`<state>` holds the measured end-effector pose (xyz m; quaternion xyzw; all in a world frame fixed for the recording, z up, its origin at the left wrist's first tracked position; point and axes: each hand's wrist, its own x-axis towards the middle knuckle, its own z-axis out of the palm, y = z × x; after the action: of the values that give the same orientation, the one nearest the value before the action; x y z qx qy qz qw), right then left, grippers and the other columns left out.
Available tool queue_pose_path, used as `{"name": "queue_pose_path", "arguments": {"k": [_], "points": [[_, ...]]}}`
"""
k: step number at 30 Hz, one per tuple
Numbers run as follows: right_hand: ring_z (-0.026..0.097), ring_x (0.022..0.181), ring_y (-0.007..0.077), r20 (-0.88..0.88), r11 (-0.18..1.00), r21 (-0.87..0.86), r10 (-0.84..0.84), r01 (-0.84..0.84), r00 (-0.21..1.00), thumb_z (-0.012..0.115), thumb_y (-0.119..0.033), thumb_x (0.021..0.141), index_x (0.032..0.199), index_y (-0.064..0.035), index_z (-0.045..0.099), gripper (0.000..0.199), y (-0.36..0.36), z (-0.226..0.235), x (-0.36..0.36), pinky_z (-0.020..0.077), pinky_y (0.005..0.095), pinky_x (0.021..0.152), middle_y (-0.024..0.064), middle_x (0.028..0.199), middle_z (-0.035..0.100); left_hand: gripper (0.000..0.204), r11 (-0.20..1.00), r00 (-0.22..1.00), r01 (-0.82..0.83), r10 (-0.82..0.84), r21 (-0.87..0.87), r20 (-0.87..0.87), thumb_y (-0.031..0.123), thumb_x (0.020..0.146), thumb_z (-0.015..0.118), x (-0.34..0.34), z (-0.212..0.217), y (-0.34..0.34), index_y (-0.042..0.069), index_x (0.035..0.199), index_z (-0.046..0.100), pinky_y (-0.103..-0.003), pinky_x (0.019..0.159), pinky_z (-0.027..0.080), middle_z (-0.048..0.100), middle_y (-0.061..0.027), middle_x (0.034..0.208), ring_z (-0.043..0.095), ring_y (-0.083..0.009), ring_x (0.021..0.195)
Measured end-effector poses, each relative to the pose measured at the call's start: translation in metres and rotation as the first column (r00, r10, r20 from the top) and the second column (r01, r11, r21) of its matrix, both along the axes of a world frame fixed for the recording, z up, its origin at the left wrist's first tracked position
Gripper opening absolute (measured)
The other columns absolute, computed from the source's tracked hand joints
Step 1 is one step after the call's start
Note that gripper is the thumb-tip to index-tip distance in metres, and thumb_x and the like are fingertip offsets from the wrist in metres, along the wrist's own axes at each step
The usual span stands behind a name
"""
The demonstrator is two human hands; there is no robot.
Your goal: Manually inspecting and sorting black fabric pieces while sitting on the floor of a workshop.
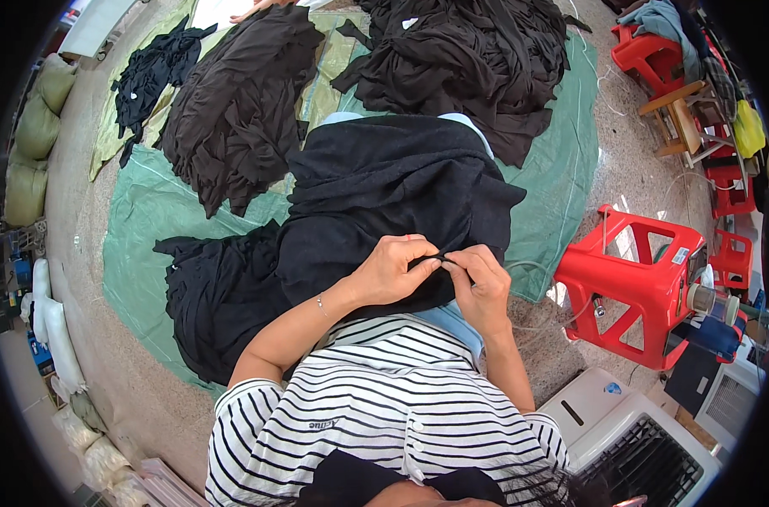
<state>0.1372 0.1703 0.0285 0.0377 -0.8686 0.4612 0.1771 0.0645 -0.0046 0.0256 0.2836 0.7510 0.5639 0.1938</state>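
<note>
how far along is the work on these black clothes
Hard to rank. Three heaps of black garments lie on the green tarp; which are finished is unclear. In hand: left hand and right hand pinch the edge of the black garment on the lap.

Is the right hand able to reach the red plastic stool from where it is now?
Probably yes: the red stool stands just beside the right hand, nothing between them, though the hand is pinching the black garment.
</note>
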Motion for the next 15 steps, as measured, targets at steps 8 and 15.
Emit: {"name": "queue_pose_path", "arguments": {"k": [8,15], "points": [[0.056,0.071,0.0096,0.233,0.833,-0.534,-0.022,0.147,0.972,0.069,-0.001,0.087,0.088,0.0018,0.067,0.003,-0.009,-0.007,-0.003,0.0437,0.0228,0.067,0.0022,0.079,0.063,0.006,0.965,0.869,-0.219,0.126,0.143,0.478,0.002,0.088,0.064,0.012,-0.011,0.008,-0.003,0.089,0.068,-0.02,0.057,0.039,0.061,0.0036,0.075,0.049,-0.002,0.068],[0.052,0.074,0.0032,0.46,0.617,-0.729,0.121,0.297,0.879,0.069,-0.009,0.092,0.089,0.0012,0.068,0.011,-0.008,-0.019,-0.004,0.0424,0.0207,0.068,-0.005,0.075,0.061,0.006,0.962,0.788,-0.229,0.092,0.151,0.608,0.002,0.088,0.066,0.011,-0.011,0.005,-0.001,0.088,0.071,-0.017,0.062,0.038,0.063,0.0051,0.078,0.05,-0.0009,0.069]]}}
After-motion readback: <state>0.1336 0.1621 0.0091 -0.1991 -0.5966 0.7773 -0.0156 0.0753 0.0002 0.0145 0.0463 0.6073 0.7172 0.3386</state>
